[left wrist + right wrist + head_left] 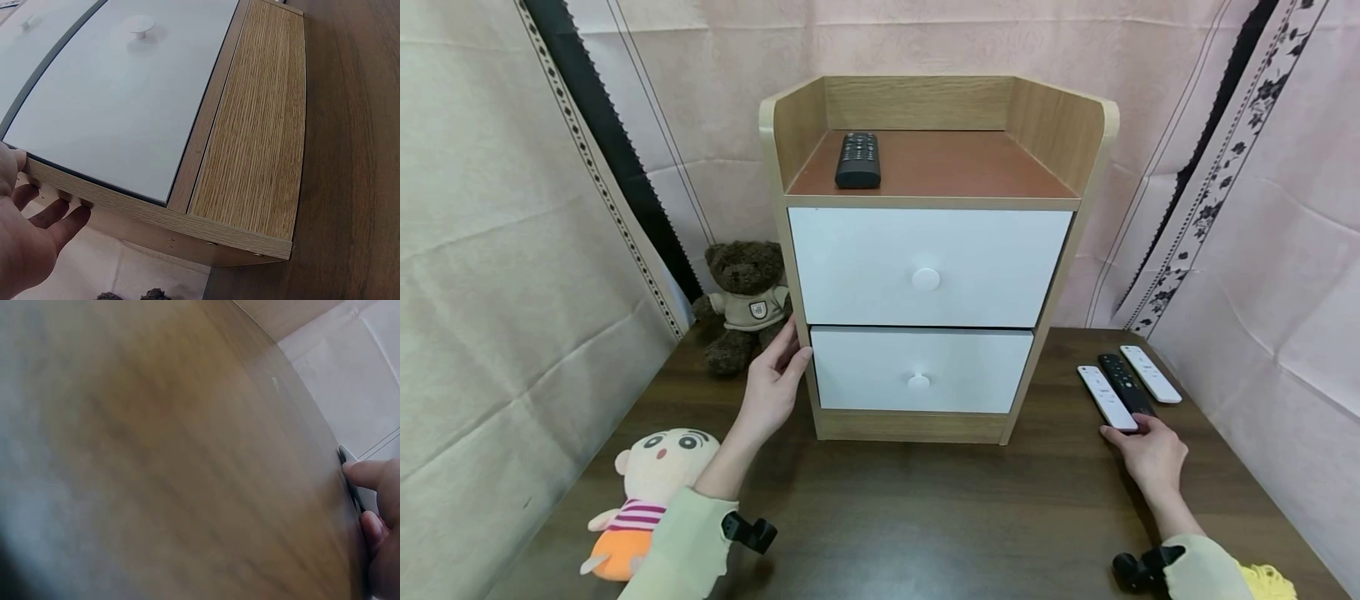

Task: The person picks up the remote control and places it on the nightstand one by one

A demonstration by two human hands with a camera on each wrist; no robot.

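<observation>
A wooden cabinet (913, 425) with two white drawers stands in the middle of the table. My left hand (775, 387) rests against its left side, the thumb at the front edge and the fingertips on the side panel; the left wrist view shows this hand (28, 234) up close. Over at the right, my right hand (1152, 457) pinches the near end of a white remote control (1103, 393), which lies on the table. Beside that one are a black remote control (1123, 382) and a second white remote control (1152, 375).
Another black remote control (857, 162) lies on the cabinet's brown top shelf. A brown teddy bear (745, 308) sits left of the cabinet, with a plush doll (662, 467) near my left forearm. Yellow fabric (1266, 581) shows by my right sleeve. Pale curtains surround the table (925, 517).
</observation>
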